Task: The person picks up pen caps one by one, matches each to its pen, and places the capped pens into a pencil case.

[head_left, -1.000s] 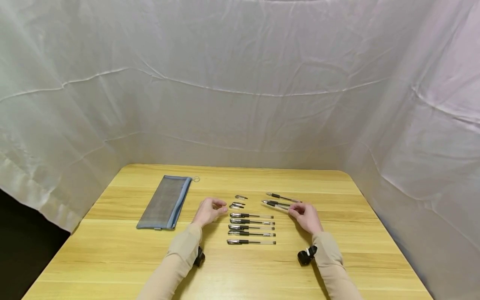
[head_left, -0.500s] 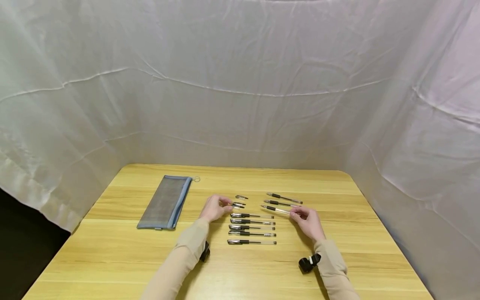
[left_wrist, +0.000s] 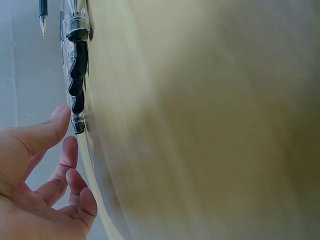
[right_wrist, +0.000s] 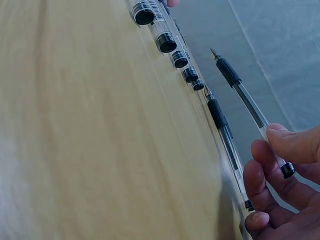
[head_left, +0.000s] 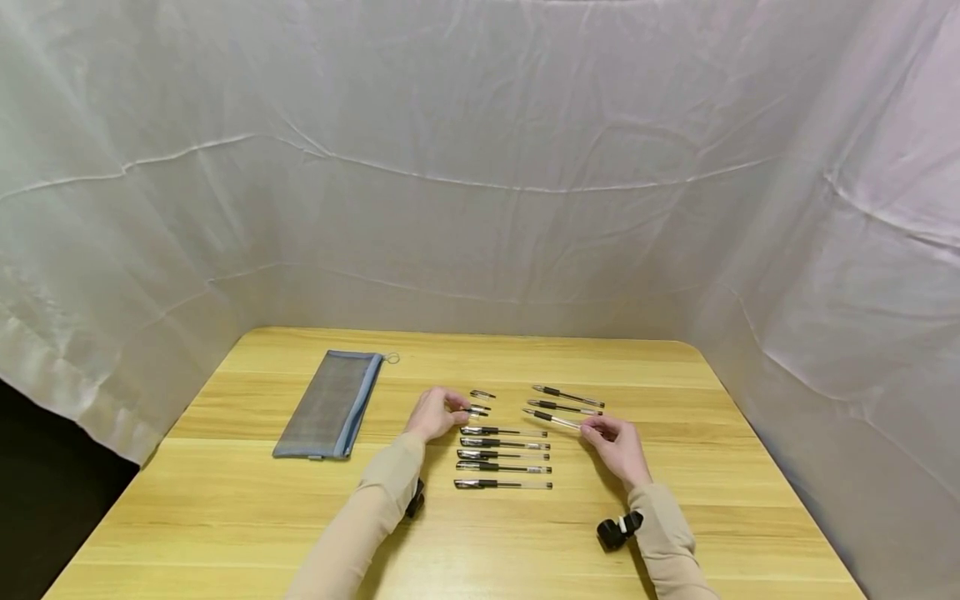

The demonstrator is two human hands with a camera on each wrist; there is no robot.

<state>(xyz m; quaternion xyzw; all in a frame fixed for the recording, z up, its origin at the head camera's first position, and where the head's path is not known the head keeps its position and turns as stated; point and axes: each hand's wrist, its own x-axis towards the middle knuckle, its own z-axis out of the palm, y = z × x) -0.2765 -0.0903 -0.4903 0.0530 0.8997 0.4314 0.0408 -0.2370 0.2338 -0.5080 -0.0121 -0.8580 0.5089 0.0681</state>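
My right hand (head_left: 619, 451) pinches an uncapped gel pen (head_left: 546, 417) near its rear end, tip pointing left. In the right wrist view this pen (right_wrist: 250, 105) tilts up off the table between thumb and fingers. My left hand (head_left: 437, 413) reaches the loose pen caps (head_left: 478, 407), fingertips right at the nearest one. In the left wrist view the left thumb and forefinger (left_wrist: 71, 145) are parted, with a cap end (left_wrist: 78, 125) close by. Another cap (head_left: 483, 394) lies farther back. Two uncapped pens (head_left: 564, 407) lie behind the held one.
Several capped black gel pens (head_left: 504, 444) lie in a row between the forearms. A grey mesh zip pouch (head_left: 326, 406) with blue edging lies at the left on the wooden table (head_left: 225, 500). Pale curtains (head_left: 480, 208) hang behind and at the sides.
The right hand has separated one pen from the one beside it and drawn it slightly nearer. My left hand has moved right, up to the caps.
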